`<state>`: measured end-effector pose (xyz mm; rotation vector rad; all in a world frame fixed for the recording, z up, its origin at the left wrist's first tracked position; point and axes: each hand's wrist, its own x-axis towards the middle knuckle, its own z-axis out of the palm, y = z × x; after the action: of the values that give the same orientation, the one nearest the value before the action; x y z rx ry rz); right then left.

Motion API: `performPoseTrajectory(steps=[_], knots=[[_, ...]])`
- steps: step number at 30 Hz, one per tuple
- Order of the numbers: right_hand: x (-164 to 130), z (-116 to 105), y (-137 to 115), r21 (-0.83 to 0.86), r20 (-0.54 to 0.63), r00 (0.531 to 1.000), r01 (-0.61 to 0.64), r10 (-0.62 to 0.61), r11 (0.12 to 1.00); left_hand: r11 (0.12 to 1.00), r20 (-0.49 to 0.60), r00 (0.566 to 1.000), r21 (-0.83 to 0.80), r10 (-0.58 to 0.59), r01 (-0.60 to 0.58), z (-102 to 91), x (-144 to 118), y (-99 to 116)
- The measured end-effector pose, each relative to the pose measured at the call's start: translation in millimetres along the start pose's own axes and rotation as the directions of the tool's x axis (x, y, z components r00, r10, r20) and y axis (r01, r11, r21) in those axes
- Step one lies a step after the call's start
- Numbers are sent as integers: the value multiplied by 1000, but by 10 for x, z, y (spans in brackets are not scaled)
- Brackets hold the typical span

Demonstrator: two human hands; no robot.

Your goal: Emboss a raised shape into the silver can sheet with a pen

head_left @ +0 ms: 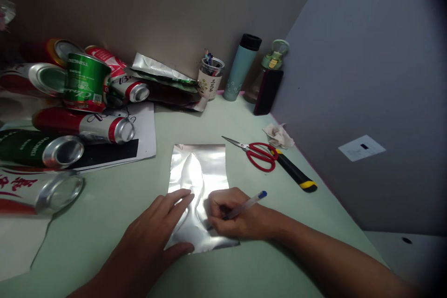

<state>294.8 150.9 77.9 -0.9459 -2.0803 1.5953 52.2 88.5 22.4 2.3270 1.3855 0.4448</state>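
Both hands on foil sheet (199, 181); right hand (232, 219) gripping pen (244, 206)

The pen cup (209, 81) carries three Chinese characters, 三花茶. The nearest fallen can (38, 191) shows large red Chinese characters, cut off. The green cans' (84, 81) white lettering is too blurred to read.

Bare hands, bare forearms

Left hand (153, 230) and right hand (232, 216) show no gloves, rings or watch; both forearms run uncovered, no sleeve behind either wrist.
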Motion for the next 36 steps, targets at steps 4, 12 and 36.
performPoseTrajectory(steps=[4, 12, 36], knots=[[-2, 0, -3, -15, -1, 1000, -5, 5, 1000, 1000, 2, 1000, 4, 8, -8, 5, 10, -2], [-8, -4, -8, -32, 14, 1000, 23, -23, 999, 1000, -17, 1000, 6, 15, -15, 13, 31, -7], [-20, 210, -50, 94, -238, 969, -48, 70, 994, 984, 17, 989, -108, 144, -142, -88, -59, -65]])
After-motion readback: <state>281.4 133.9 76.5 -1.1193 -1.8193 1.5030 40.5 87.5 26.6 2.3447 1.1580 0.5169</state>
